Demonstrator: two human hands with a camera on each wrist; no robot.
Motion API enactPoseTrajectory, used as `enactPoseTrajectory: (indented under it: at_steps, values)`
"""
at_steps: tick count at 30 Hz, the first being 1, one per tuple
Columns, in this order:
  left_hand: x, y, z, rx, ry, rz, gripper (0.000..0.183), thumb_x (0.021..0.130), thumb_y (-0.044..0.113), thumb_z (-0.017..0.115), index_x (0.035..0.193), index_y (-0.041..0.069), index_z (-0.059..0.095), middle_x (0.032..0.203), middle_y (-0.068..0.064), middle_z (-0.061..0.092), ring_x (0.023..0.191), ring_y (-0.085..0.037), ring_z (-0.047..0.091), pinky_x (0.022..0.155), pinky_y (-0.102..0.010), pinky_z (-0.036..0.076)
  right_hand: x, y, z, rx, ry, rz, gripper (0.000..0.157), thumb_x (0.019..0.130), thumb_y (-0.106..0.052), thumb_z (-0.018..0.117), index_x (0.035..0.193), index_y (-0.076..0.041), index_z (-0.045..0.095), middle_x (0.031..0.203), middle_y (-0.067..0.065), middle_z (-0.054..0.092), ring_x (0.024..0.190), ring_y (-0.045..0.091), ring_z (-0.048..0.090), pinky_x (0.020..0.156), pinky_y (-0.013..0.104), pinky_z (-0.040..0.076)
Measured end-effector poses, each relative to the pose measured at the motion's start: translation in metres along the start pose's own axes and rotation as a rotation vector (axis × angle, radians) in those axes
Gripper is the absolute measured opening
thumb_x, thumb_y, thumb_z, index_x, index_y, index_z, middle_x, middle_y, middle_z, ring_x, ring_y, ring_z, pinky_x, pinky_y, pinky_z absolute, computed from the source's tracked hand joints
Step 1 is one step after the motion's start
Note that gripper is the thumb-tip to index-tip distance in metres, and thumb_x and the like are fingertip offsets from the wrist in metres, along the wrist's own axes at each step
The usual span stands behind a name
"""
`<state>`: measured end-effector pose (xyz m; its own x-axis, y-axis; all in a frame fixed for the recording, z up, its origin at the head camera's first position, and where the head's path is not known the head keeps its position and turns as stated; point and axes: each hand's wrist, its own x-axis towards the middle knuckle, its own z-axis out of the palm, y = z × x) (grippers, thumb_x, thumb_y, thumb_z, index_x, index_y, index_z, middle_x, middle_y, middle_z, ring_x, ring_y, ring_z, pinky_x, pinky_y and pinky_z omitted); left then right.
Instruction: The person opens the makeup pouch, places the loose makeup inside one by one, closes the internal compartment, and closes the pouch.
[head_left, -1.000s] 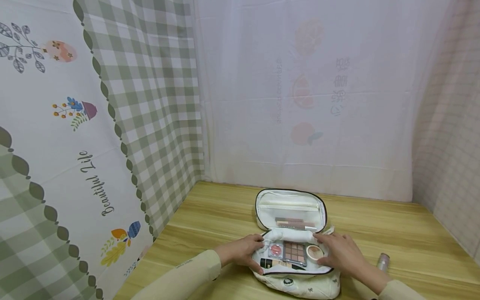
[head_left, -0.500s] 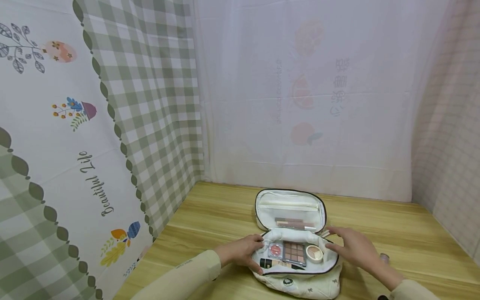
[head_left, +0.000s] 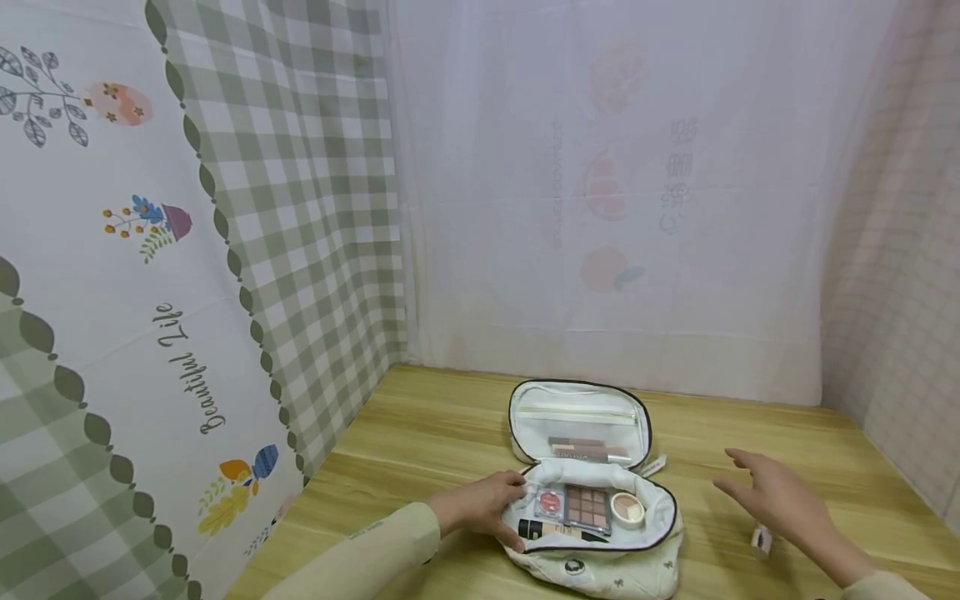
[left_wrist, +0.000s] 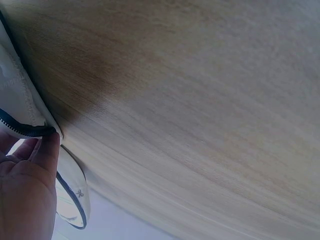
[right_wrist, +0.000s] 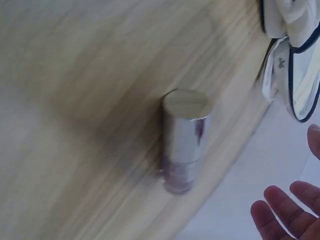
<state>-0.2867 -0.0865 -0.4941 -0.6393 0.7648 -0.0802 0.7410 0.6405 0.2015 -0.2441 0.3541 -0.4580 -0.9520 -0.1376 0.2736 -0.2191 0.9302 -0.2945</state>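
A white cosmetic bag (head_left: 626, 573) with dark piping stands unzipped, its lid (head_left: 577, 396) tipped back. My left hand (head_left: 480, 507) grips the bag's left rim, thumb in front; the left wrist view shows fingers at the dark zipper edge (left_wrist: 30, 131). Inside lie an eyeshadow palette (head_left: 588, 508), a small case with a red pan (head_left: 549, 502), a round three-colour compact (head_left: 627, 509) and a black-and-beige tube (head_left: 551, 531). Off to the bag's right, my right hand (head_left: 783, 502) hovers with fingers spread, holding nothing. Near it a small silver-capped cosmetic tube (right_wrist: 185, 140) lies on the table.
The lid's clear pocket holds slim makeup items (head_left: 588, 448). A white tag (head_left: 652, 465) sticks out at the bag's right hinge. The wood-grain table (head_left: 442, 408) is bounded by a checked cloth (head_left: 322, 192) on the left and a pale curtain (head_left: 615, 333) behind.
My right hand has let go of the bag's right rim and moved right, over by the silver-capped tube. The left hand stays on the bag.
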Motion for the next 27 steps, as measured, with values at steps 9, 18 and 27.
enactPoseTrajectory:
  at_steps: [9,18,27]
  values:
    - [-0.003,0.002,-0.001,-0.001,0.002,0.007,0.080,0.077,0.049,0.083,0.137,0.002,0.057,0.144,-0.011,0.045,0.130,-0.018,0.045,0.106,-0.024,0.038,-0.017,0.021,0.001,-0.075,-0.106,0.112,0.080,0.086,-0.058,0.068,0.119,0.014,0.059,0.112,0.034,0.063,0.091,0.052,0.062,0.058,0.053,0.050]
    - [0.001,0.001,0.001,0.010,0.011,-0.008,0.078,0.076,0.049,0.083,0.135,0.004,0.058,0.143,-0.010,0.045,0.129,-0.017,0.046,0.106,-0.024,0.038,-0.036,0.027,0.007,-0.103,-0.219,0.240,0.090,0.087,-0.070,0.057,0.117,0.015,0.060,0.110,0.035,0.062,0.091,0.052,0.062,0.058,0.055,0.049]
    - [0.002,-0.001,0.002,0.013,0.015,0.005,0.077,0.076,0.049,0.084,0.134,0.004,0.059,0.142,-0.010,0.046,0.128,-0.017,0.046,0.105,-0.023,0.038,-0.040,0.027,0.018,-0.062,-0.261,0.268,0.063,0.083,-0.070,0.062,0.090,-0.007,0.066,0.086,0.017,0.065,0.074,0.029,0.060,0.055,0.051,0.045]
